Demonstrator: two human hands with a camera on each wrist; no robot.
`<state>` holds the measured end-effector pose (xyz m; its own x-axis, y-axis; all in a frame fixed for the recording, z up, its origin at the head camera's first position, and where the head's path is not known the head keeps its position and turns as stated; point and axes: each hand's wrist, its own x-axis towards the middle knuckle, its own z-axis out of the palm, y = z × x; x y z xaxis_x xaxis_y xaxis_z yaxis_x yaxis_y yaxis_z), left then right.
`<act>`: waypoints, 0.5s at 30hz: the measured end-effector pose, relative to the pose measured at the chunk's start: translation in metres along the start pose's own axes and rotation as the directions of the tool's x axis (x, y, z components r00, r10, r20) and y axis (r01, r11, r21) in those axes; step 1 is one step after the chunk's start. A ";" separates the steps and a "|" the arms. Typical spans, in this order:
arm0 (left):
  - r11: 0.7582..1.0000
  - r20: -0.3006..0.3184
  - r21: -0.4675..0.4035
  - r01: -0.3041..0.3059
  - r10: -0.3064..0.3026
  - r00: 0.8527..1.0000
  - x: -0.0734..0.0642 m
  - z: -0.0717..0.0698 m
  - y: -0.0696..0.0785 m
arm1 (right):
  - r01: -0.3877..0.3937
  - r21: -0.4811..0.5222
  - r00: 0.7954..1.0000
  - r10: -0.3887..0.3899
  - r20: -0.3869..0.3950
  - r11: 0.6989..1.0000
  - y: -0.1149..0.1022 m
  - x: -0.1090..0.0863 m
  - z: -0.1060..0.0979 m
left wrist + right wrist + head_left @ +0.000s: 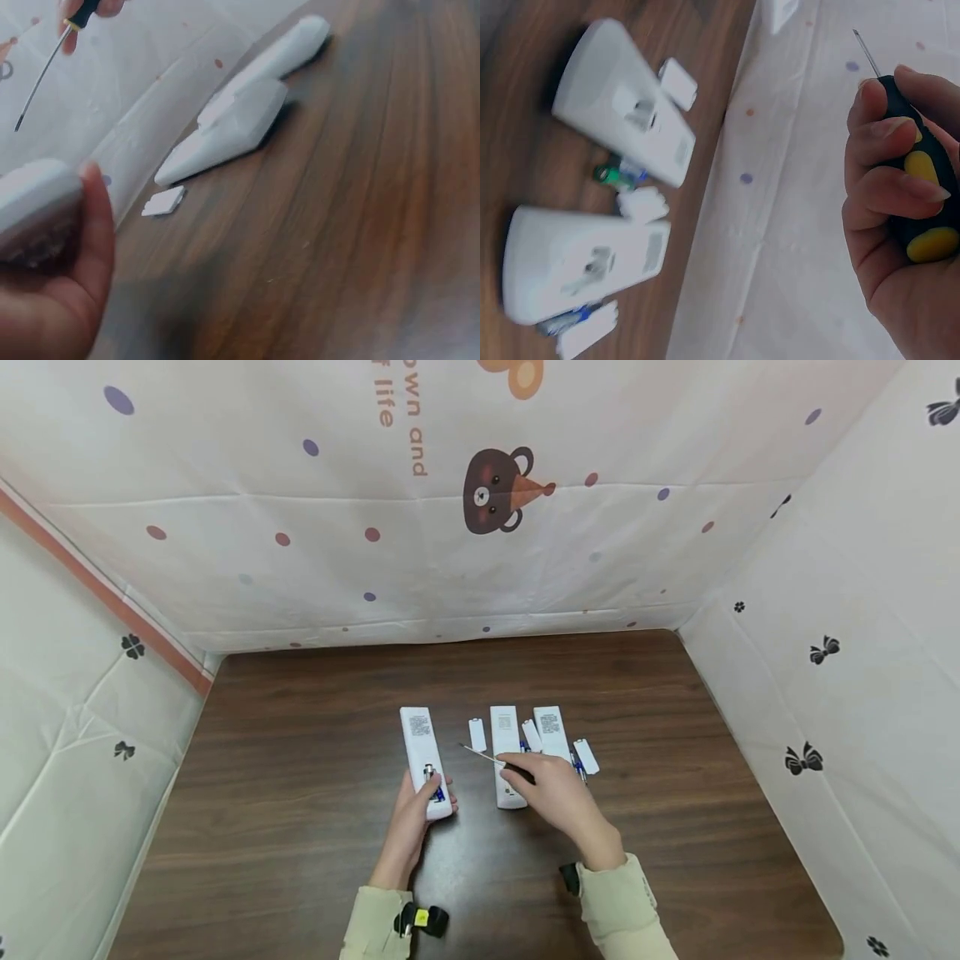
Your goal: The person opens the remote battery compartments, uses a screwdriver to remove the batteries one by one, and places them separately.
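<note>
My left hand (408, 814) grips a white remote control (422, 735), back side up, its lower end in the palm. The thumb lies by the remote's uncovered battery compartment, where a blue and silver battery (438, 794) shows. In the left wrist view, that remote (34, 195) is partly cut off. My right hand (562, 793) holds a screwdriver (482, 754) whose thin shaft points left, its tip apart from the held remote. The right wrist view shows fingers curled round its black and yellow handle (922, 166).
Two more white remotes, one central (504, 727) and one further right (551, 731), lie back side up on the brown table (300, 827). Beside them are small white covers (477, 734) and blue batteries (577, 765); one battery (609, 176) looks green-ended. Printed cloth walls (420, 560) stand around the table.
</note>
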<state>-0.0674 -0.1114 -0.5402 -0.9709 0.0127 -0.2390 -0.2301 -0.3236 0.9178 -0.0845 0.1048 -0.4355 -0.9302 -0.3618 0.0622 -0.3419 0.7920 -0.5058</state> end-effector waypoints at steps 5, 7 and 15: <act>0.943 -0.067 0.330 -0.036 0.062 0.996 0.018 0.013 0.007 | -0.077 0.008 0.996 0.077 -0.041 0.997 0.018 -0.008 -0.003; 0.886 -0.089 0.463 -0.039 0.091 0.992 0.024 0.020 0.011 | -0.102 0.023 0.993 0.103 -0.059 0.995 0.023 -0.011 -0.004; 0.624 -0.044 0.781 -0.032 0.105 0.993 0.049 0.033 0.011 | -0.101 0.030 0.988 0.103 -0.113 0.994 0.035 -0.019 -0.010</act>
<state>-0.1197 -0.0830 -0.5308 -0.9859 -0.0629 -0.1549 -0.1643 0.5363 0.8279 -0.0803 0.1448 -0.4456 -0.9697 -0.2202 0.1061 -0.2423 0.8094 -0.5349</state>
